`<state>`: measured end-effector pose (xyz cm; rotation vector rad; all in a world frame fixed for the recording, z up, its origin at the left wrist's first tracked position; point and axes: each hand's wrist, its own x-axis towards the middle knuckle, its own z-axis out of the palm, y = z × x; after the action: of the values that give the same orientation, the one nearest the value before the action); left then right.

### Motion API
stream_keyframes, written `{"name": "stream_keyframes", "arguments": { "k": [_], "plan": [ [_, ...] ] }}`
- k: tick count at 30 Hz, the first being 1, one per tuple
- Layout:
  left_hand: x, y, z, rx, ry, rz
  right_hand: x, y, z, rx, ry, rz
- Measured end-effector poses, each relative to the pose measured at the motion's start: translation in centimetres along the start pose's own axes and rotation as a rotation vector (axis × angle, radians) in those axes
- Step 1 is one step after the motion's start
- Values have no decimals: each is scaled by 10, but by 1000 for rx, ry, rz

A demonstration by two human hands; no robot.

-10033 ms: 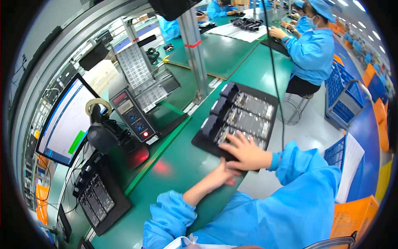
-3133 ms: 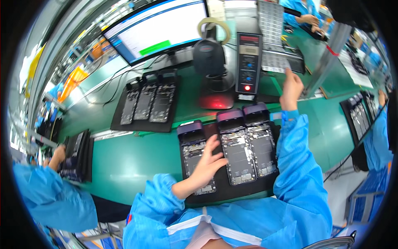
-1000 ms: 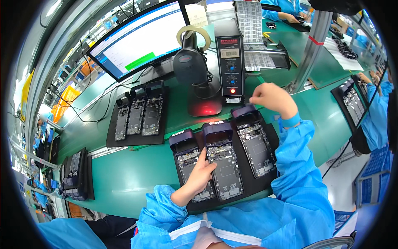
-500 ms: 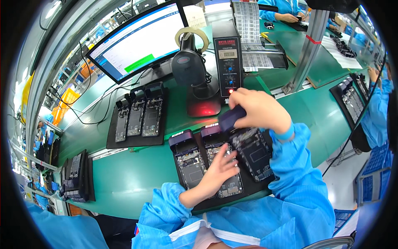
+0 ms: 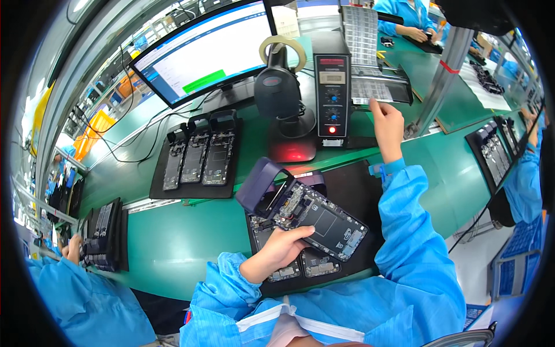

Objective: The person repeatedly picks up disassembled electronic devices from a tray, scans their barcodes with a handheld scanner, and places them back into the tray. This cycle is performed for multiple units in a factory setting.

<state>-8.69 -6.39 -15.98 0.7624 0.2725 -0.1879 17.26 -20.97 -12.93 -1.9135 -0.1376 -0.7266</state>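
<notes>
My left hand [image 5: 283,250] grips an opened phone [image 5: 326,222], tilted, with bare circuit boards and a purple block [image 5: 260,185] at its upper end. It is held above two similar opened phones, which lie partly covered on a black mat [image 5: 361,188]. Further up, my right hand [image 5: 388,127] reaches to the front edge of a label dispenser [image 5: 332,92]. Its fingertips are pinched at the end of the printed label strip [image 5: 370,91]; the thumb is mostly hidden.
A scanner [image 5: 278,95] on a stand, with a tape roll round its top, stands beside the dispenser. Behind is a monitor [image 5: 202,52]. Several opened phones sit on a second black mat [image 5: 222,188] at left. A metal post [image 5: 442,81] rises at right. Co-workers sit nearby.
My left hand has taken hold of the rightmost phone, now lifted and turned over the others. My right hand has left its purple block and moved up to the label strip.
</notes>
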Motion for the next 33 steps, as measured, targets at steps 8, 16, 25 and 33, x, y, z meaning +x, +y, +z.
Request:
{"name": "stream_keyframes", "arguments": {
  "k": [8, 16, 25, 33],
  "plan": [
    [-36, 16, -31, -24, 80, 151, 4, 0, 4, 618, -69, 318],
    [-20, 59, -22, -132, 109, 245, -75, -60, 48, 837, -864, 532],
    [62, 104, -24, -226, 256, 543, -46, -73, -4, 1125, -407, 250],
    [15, 67, 2, 171, 234, 637, -70, -116, -47, 969, -701, -87]
  ]
}}
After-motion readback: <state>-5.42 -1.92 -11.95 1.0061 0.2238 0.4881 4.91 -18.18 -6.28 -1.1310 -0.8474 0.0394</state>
